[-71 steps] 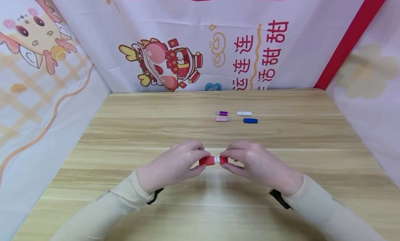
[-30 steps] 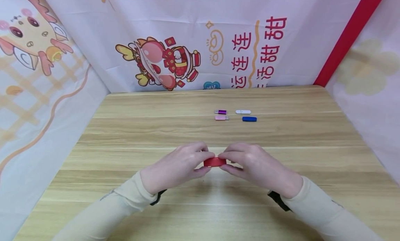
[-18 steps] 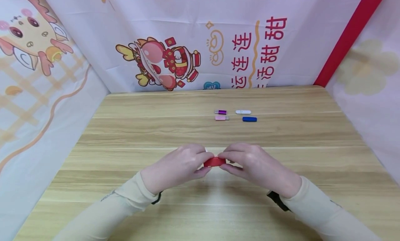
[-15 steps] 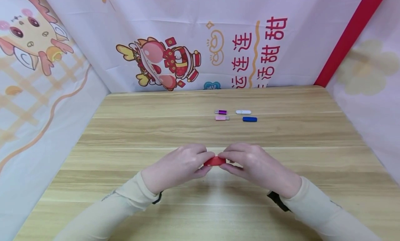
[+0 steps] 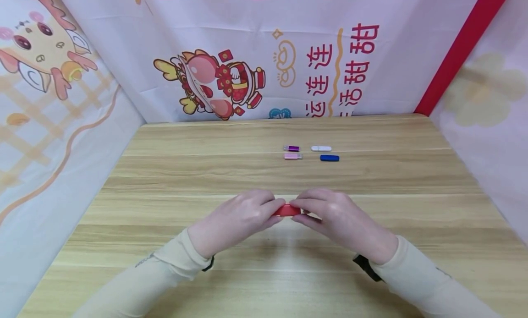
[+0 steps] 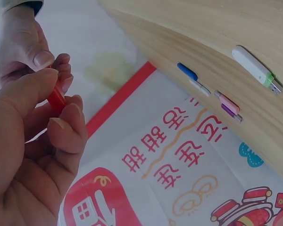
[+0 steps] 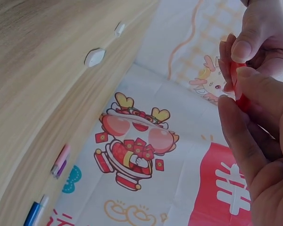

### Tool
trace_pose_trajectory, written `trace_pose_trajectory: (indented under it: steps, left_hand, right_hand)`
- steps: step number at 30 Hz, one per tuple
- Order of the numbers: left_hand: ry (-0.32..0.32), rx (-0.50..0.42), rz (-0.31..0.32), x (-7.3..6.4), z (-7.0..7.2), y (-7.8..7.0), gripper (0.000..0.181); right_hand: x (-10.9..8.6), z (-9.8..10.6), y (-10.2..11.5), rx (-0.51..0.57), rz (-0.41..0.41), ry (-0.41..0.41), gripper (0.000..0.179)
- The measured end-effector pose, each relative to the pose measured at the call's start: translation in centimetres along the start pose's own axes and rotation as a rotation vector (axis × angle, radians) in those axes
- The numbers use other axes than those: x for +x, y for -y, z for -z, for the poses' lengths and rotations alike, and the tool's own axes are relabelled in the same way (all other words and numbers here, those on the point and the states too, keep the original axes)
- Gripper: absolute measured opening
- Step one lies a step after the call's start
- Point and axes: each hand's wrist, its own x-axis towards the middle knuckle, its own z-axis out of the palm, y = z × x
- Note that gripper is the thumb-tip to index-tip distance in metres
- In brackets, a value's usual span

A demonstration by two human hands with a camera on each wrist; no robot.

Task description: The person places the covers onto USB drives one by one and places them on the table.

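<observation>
A red USB stick point(image 5: 289, 211) is held level between both hands over the front middle of the wooden table. My left hand point(image 5: 239, 221) pinches its left end between thumb and fingers; my right hand point(image 5: 343, 222) grips the right end the same way. No metal plug shows between the red parts. Fingers cover both ends in the head view. The left wrist view shows the stick point(image 6: 56, 100) slanting between the fingertips of the two hands. A white and green USB stick point(image 6: 254, 67) with its metal plug bare lies on the table there, hidden behind the hands in the head view.
Farther back on the table point(image 5: 185, 157) lie a purple USB stick point(image 5: 292, 149), a pink one point(image 5: 293, 156), a white one point(image 5: 321, 148) and a blue one point(image 5: 329, 158). Two small white pieces, one a rounded block point(image 7: 95, 57), lie on the table in the right wrist view. Printed cloth walls stand around.
The white-and-metal plug seen 2.4 seconds ago between two red parts is now covered; the red parts have come together. Both hands have since shifted slightly, holding the red USB stick.
</observation>
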Motion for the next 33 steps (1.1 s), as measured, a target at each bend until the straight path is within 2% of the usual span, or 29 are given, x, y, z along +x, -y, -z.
trace_pose_trajectory:
  steps: [10,16,27,33]
  left_hand:
    - [0.006,-0.001,-0.066,-0.3,0.2,0.2,0.028]
    - [-0.005,0.024,-0.084,-0.4,0.2,0.3,0.028]
    - [-0.031,0.034,-0.095,-0.4,0.1,0.9,0.026]
    - [-0.041,-0.01,-0.077,-0.3,-0.6,2.1,0.025]
  right_hand:
    - [0.2,0.0,0.1,0.016,0.056,-0.02,0.033]
    - [0.3,-0.2,-0.2,0.03,0.098,-0.067,0.028]
    - [0.7,-0.5,-0.5,0.034,0.096,-0.062,0.024]
    - [1.6,-1.3,-1.3,0.017,0.07,-0.026,0.028]
